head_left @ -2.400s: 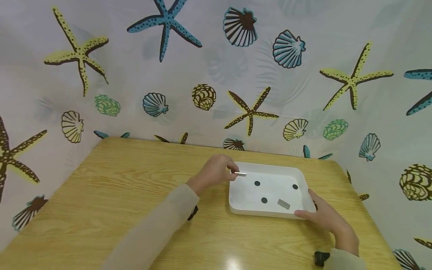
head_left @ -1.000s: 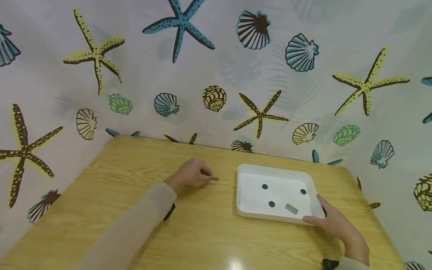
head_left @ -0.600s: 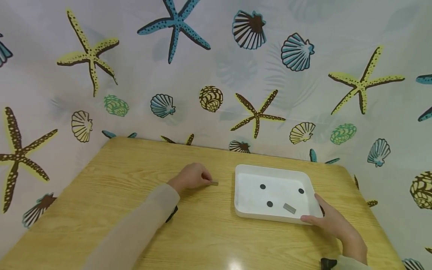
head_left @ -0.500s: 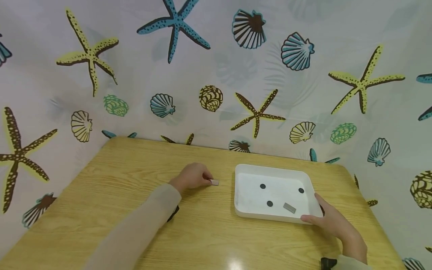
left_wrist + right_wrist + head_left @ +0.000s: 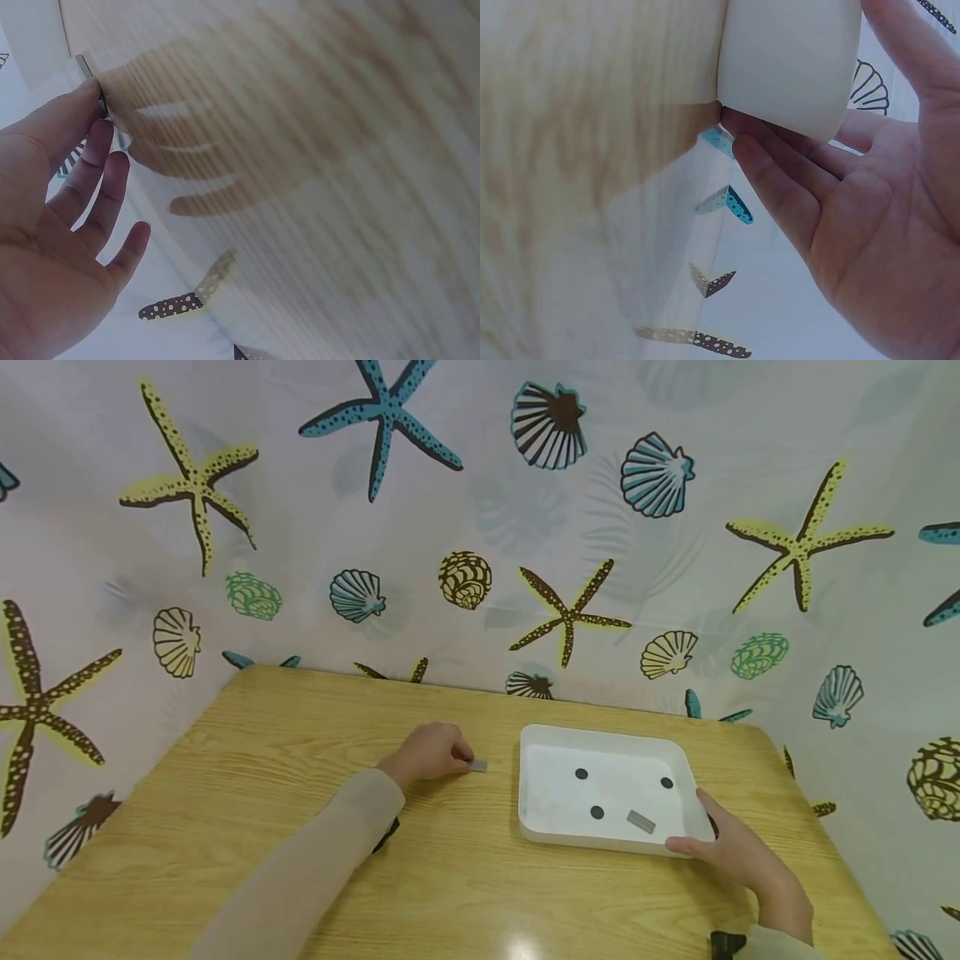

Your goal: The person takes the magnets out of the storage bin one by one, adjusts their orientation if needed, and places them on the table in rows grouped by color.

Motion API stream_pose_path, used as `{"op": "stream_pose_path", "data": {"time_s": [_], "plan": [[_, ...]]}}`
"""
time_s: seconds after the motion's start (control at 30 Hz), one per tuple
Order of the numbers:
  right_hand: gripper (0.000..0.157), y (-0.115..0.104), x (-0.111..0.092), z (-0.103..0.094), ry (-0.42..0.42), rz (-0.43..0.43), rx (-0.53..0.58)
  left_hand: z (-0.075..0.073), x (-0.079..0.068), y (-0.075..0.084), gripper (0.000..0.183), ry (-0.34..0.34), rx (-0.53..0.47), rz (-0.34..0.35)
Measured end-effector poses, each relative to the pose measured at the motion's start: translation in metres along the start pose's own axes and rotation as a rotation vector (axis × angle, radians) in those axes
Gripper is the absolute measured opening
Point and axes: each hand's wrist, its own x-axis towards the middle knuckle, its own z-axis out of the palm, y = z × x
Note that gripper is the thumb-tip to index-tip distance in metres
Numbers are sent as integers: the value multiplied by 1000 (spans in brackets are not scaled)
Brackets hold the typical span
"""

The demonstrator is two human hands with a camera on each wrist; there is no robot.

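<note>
Between the thumb and forefinger of my left hand (image 5: 431, 752) is a small flat grey rectangular bar (image 5: 478, 766), low over the wooden table, left of the tray. In the left wrist view its thin edge shows at the fingertips, and the other fingers spread loosely. My right hand (image 5: 742, 847) grips the near right corner of a shallow white tray (image 5: 555, 837), thumb at the front rim and fingers along the right side. Inside the tray lie a second grey bar (image 5: 641, 822) and three dark round discs, one being the near disc (image 5: 597, 812).
The wooden table (image 5: 285, 752) extends left and in front of the tray. A white curtain (image 5: 465, 468) printed with starfish and shells hangs behind the table and along both sides. A black band (image 5: 726, 945) sits at the right wrist.
My left hand has carried the grey bar from over the tray's left edge leftward and down to the table. Lately the bar has only tilted slightly. My right hand keeps its hold on the tray.
</note>
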Motion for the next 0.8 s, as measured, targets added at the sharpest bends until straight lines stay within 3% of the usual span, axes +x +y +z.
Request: {"op": "stream_pose_path", "data": {"time_s": [0.4,0.63,0.8], "plan": [[128,1,-1,0,-1,3,9,-3,-1,4,8,33,44,56],[128,1,-2,-1,-4,-3,18,-14,4,18,37,27,20,-2],[127,1,-2,-1,-5,-15,29,-22,8,30,31,39,82,31]]}}
